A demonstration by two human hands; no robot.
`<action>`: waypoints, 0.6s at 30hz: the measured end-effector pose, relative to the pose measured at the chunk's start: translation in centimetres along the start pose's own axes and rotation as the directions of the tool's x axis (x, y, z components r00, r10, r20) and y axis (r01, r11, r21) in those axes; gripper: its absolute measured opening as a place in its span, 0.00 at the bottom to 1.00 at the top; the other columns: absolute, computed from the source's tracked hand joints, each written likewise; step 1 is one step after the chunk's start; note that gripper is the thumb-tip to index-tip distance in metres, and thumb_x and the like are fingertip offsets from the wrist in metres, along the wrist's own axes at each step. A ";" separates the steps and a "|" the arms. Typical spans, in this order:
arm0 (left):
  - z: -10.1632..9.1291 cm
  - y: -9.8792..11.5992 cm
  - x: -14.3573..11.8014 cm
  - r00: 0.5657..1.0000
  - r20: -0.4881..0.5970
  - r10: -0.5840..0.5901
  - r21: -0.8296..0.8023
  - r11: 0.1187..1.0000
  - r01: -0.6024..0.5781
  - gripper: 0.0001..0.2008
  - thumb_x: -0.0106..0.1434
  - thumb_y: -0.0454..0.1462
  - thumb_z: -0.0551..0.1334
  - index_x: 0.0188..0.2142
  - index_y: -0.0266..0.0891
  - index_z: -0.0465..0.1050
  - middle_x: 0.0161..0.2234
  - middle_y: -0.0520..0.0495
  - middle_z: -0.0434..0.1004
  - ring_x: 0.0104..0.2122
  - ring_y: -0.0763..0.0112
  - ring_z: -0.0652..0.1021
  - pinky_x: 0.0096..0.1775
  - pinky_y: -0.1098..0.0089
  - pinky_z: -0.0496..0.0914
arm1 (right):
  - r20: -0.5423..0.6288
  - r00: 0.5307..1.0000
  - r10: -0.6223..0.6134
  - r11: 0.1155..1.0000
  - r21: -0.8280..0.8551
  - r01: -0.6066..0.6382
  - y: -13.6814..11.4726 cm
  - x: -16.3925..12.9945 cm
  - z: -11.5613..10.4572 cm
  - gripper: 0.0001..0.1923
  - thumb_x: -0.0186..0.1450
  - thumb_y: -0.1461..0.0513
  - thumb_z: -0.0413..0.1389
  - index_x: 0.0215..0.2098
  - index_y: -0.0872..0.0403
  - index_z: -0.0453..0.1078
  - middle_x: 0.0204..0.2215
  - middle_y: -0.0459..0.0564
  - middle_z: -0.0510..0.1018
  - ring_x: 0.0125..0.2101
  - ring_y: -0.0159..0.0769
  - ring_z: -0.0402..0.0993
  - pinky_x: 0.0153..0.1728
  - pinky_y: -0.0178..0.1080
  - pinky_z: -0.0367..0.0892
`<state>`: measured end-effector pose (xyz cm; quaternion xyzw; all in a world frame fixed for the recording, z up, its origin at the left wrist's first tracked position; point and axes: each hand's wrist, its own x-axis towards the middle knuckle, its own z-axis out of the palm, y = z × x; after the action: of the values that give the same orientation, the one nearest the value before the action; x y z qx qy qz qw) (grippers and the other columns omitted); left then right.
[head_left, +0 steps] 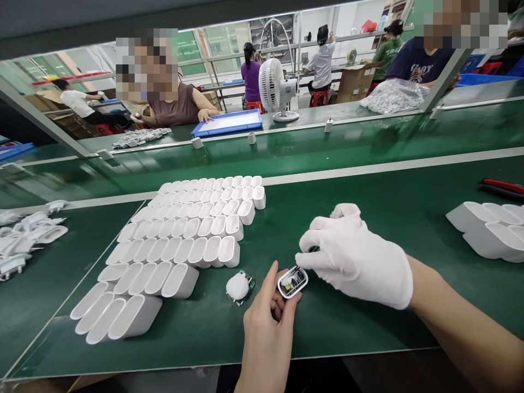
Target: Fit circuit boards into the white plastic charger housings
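My bare left hand (272,322) grips a small white plastic housing (281,287) between thumb and fingers, its open end facing up. Inside it sits a circuit board with small electronic parts (292,281). My right hand (352,256), in a white glove, is beside the housing with its fingers curled and fingertips at the rim. Something dark shows between those fingers, too hidden to name. Left of my left hand, a loose circuit board (250,285) with a round white piece (237,286) on it lies on the green work surface (368,327).
Rows of open white housings (176,248) stand on the left. White plastic parts (28,234) are piled at far left. More housings (491,229) and red-handled pliers (503,186) lie at right. Beyond the green ledge are a fan (271,84), a blue tray (229,123) and several people.
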<state>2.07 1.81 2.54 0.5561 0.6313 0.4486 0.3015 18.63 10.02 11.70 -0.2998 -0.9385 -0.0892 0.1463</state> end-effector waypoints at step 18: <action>-0.1 -0.1 0.1 1.000 0.030 -0.001 0.037 0.999 0.000 0.28 0.61 0.48 0.61 0.58 0.41 0.64 0.22 0.54 0.68 0.19 0.75 0.65 0.25 0.74 0.67 | -0.069 0.978 0.198 0.979 0.060 -0.194 1.9 -0.4 0.4 0.12 0.57 0.67 0.51 0.25 0.47 0.75 0.29 0.43 0.77 0.29 0.31 0.64 0.33 0.42 0.42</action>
<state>1.89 1.90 2.56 0.5681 0.6351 0.4283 0.3008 20.00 11.46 11.35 -0.3833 -0.9003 -0.0607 0.1972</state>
